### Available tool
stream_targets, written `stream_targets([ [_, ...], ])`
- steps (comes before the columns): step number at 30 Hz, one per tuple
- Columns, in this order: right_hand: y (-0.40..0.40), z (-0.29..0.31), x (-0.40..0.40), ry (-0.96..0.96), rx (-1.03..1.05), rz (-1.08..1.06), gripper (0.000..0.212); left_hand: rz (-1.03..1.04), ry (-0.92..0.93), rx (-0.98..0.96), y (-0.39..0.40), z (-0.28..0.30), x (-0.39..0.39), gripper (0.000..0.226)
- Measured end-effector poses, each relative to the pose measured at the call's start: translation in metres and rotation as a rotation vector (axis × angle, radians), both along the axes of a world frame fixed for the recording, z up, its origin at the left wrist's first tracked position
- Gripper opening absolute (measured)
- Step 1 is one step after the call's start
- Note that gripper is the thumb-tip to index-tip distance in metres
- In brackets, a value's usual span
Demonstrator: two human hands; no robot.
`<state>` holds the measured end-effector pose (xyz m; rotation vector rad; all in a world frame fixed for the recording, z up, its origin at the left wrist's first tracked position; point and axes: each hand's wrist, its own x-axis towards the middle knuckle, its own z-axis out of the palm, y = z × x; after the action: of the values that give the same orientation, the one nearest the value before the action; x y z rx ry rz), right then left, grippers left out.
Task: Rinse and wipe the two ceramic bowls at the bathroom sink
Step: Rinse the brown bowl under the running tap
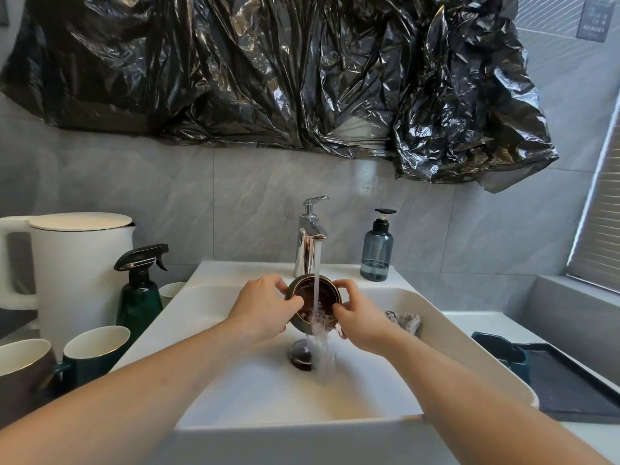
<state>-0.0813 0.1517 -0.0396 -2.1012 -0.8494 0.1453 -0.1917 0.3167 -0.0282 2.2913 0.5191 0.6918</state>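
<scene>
You hold a dark ceramic bowl (313, 305) over the white sink (255, 387), tilted with its mouth facing you. Your left hand (263, 308) grips its rim at nine o'clock, fingers curled round the edge; your right hand (360, 322) pinches the rim at three o'clock. Water from the chrome tap (310, 236) at twelve o'clock runs into the bowl and spills toward the drain (302, 359). A crumpled cloth (404, 322) lies in the sink by your right wrist.

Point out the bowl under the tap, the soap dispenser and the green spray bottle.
bowl (307, 293): head view, brown inside wall.
soap dispenser (376, 255): head view, blue body.
green spray bottle (139, 297): head view, body.
</scene>
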Motion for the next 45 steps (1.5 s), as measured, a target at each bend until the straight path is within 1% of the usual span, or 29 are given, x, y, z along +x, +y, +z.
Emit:
stream_targets([
  [3, 0.0, 0.0, 0.001, -0.03, -0.001, -0.004, 0.037, -0.003, 0.015, 0.024, 0.002, -0.002, 0.001, 0.017],
  [7, -0.002, 0.001, 0.0, -0.019, -0.001, -0.006, 0.035, -0.023, 0.054, 0.062, 0.006, -0.005, 0.002, 0.023],
  [22, -0.004, 0.004, -0.004, -0.001, -0.025, -0.009, 0.036, -0.057, 0.076, 0.067, 0.007, -0.007, 0.003, 0.022],
  [27, -0.005, 0.005, -0.003, 0.014, -0.033, -0.017, 0.039, -0.079, 0.038, 0.07, 0.007, -0.005, 0.002, 0.021],
  [35, -0.004, 0.006, -0.004, 0.077, -0.076, -0.005, 0.043, -0.083, -0.014, 0.137, 0.008, -0.005, 0.003, 0.016],
  [40, -0.007, 0.008, -0.007, 0.103, -0.076, 0.007, 0.043, -0.081, -0.067, 0.216, 0.008, -0.004, 0.004, 0.024],
  [45, -0.007, 0.011, -0.011, 0.125, -0.06, 0.024, 0.043, -0.095, -0.101, 0.261, 0.009, -0.007, 0.007, 0.027],
])
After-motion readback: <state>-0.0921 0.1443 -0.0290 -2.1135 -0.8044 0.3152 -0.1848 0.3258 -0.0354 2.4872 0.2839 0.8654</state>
